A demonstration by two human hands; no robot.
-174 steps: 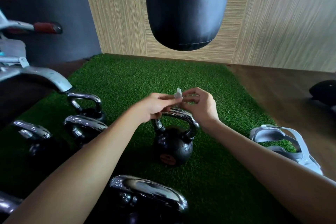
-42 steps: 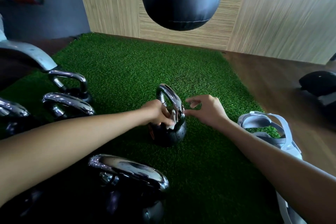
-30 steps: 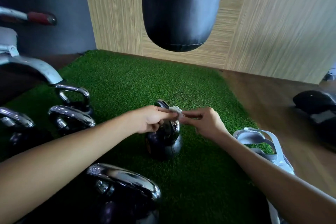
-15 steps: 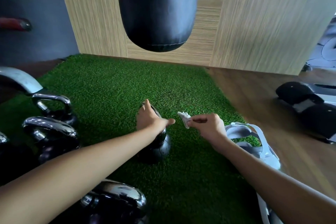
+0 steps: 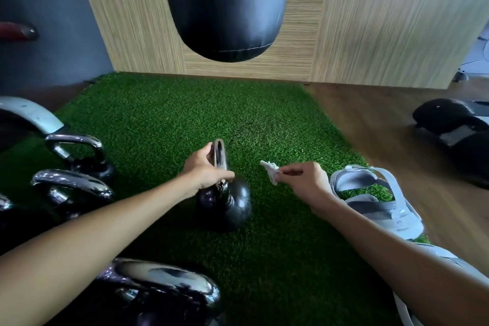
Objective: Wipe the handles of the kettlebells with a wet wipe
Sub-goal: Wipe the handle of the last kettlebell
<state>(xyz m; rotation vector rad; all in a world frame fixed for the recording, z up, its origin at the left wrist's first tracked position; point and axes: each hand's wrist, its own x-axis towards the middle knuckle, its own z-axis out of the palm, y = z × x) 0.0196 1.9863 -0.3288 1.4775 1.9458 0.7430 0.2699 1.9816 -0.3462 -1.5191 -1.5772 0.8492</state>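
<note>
The chrome handle (image 5: 220, 156) of the small black kettlebell (image 5: 230, 209), which stands on the green turf mat (image 5: 164, 114), is gripped by the left hand (image 5: 205, 168), fingers curled round it. A crumpled wet wipe (image 5: 271, 171) is pinched by the right hand (image 5: 307, 180), near the handle but apart from it. Other kettlebells (image 5: 87, 164) are ranged along the mat's left side.

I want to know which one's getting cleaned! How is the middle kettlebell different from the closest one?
The middle kettlebell has the left hand gripping its handle; the nearest kettlebell has no hand on it. The middle kettlebell's handle shows edge-on; the nearest kettlebell's handle lies broadside. The nearest kettlebell looks bigger, though it is also closer to the camera. Both have dark bodies and shiny handles and sit on the green turf.
</note>
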